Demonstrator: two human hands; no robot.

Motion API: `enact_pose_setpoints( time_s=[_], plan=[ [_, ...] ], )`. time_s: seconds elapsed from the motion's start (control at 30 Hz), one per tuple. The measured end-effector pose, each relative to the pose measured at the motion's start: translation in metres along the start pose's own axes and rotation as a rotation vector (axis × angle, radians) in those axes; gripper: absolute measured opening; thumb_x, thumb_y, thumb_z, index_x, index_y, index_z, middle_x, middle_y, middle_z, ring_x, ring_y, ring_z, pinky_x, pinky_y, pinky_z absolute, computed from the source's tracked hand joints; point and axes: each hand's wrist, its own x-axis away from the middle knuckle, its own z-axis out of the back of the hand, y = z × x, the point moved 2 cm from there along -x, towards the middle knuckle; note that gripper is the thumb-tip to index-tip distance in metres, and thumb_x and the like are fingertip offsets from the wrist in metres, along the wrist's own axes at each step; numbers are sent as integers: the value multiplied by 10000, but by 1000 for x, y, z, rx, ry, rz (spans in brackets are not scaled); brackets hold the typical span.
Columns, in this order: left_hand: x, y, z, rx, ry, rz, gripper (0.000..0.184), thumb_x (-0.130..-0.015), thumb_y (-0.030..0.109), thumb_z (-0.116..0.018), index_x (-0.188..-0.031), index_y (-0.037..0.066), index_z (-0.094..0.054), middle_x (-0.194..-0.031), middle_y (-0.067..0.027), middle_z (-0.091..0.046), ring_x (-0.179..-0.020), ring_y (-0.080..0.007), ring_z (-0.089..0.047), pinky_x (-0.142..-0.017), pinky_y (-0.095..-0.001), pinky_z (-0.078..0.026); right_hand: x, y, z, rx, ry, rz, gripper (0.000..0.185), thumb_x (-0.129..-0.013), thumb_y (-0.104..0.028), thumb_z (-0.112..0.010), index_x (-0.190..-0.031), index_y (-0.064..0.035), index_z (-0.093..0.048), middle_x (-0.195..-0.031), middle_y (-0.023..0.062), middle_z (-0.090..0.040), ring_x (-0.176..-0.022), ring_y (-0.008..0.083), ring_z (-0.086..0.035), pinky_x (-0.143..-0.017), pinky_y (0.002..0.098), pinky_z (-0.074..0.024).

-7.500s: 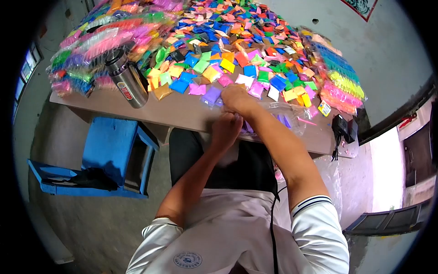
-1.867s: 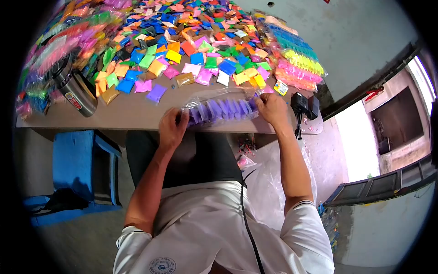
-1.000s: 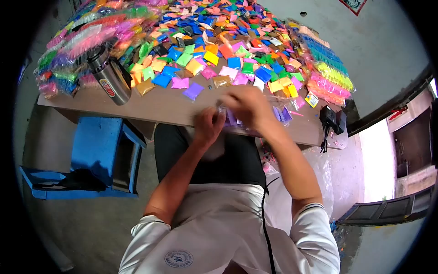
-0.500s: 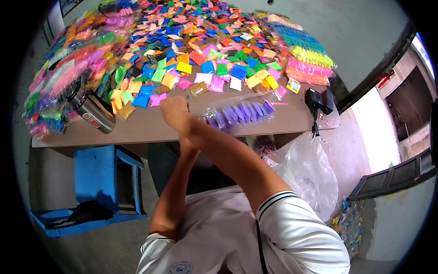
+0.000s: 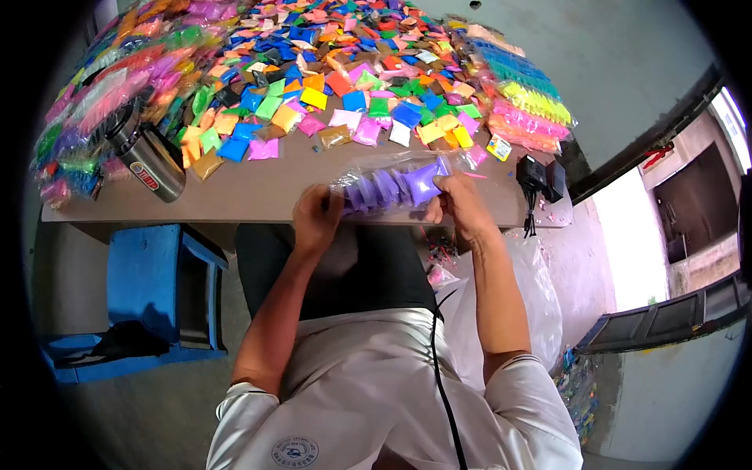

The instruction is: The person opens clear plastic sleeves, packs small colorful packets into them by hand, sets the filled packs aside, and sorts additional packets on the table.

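Observation:
A long clear plastic bag (image 5: 366, 167) of purple packets (image 5: 384, 189) lies near the front edge of the table, between my hands. At its right end, my right hand (image 5: 462, 205) pinches the edge of a brighter purple packet (image 5: 425, 182) between thumb and fingers. My left hand (image 5: 316, 219) is at the left end of the bag, fingers curled in and closed against the plastic; what lies inside its grip is mostly hidden.
Loose coloured packets (image 5: 313, 98) cover the back of the table (image 5: 258, 188). Filled bags (image 5: 110, 90) are piled left, more filled bags (image 5: 533, 102) right. A steel flask (image 5: 153, 168) stands left, black adapters (image 5: 540, 176) lie right. A blue chair (image 5: 145, 270) is below left.
My forearms were crossed, with both hands together left of the bag. Now they are uncrossed: my right hand has moved right onto a purple packet, and my left hand is at the bag's left end.

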Motion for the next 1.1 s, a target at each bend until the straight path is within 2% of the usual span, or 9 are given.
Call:
enact_pose_setpoints(
  time_s=[0.43,0.53,0.6,0.63,0.7,0.8,0.93,1.0,1.1],
  plan=[
    [0,-1,3,-16,-33,-33,193,-859,112,-643,-737,-4,-548,-709,-160,-533,-704,-354,-546,-641,-419,-432,-23,-7,-5,166,44,54,266,-919,-283,-526,-957,-30,-596,-603,66,-585,-476,140,-539,-456,276,-411],
    [0,0,4,-41,-23,-76,194,-862,129,-640,-751,0,-547,-722,-161,-533,-719,-355,-550,-649,-428,-435,-32,-1,1,250,92,115,263,-882,-272,-568,-860,-11,-596,-629,76,-577,-508,151,-549,-486,317,-434],
    [0,0,5,-55,-8,-111,204,-866,147,-638,-756,3,-544,-729,-161,-533,-727,-354,-552,-654,-433,-435,-40,5,0,609,125,264,302,-811,-286,-631,-788,14,-600,-660,140,-601,-582,242,-600,-562,386,-468],
    [0,-1,5,-75,-26,-100,218,-869,174,-633,-760,7,-542,-733,-160,-533,-733,-356,-551,-659,-436,-434,-40,5,-3,611,123,262,302,-811,-286,-631,-788,14,-600,-660,140,-601,-582,242,-600,-562,386,-468],
    [0,-4,3,-95,-45,-89,234,-872,200,-628,-765,12,-540,-737,-159,-533,-740,-358,-549,-663,-440,-433,-37,0,-12,803,299,329,335,-749,-299,-676,-767,29,-611,-706,206,-618,-687,348,-628,-653,438,-483],
    [-1,-10,1,-124,-37,-86,252,-872,224,-618,-756,17,-534,-741,-157,-536,-750,-366,-546,-666,-443,-432,-26,-15,-28,962,317,279,350,-742,-310,-681,-797,31,-625,-785,234,-643,-763,403,-628,-703,457,-487],
    [0,-9,0,-62,-59,-22,277,-886,247,-589,-746,17,-524,-744,-158,-533,-746,-367,-539,-687,-446,-430,-30,-7,-31,987,308,324,326,-749,-286,-685,-824,24,-618,-781,229,-641,-760,383,-640,-702,454,-490],
    [0,-8,1,-73,-68,-21,293,-894,261,-577,-741,17,-520,-744,-158,-532,-743,-365,-538,-695,-446,-430,-27,-10,-33,829,398,512,264,-777,-226,-722,-844,7,-617,-663,163,-588,-614,256,-573,-585,381,-453],
    [0,-9,1,-90,-58,-47,323,-907,289,-558,-737,17,-519,-739,-159,-527,-739,-362,-534,-705,-447,-428,-26,-9,-31,823,378,509,254,-785,-217,-726,-843,3,-612,-683,159,-589,-621,240,-571,-592,371,-450]
  ],
)
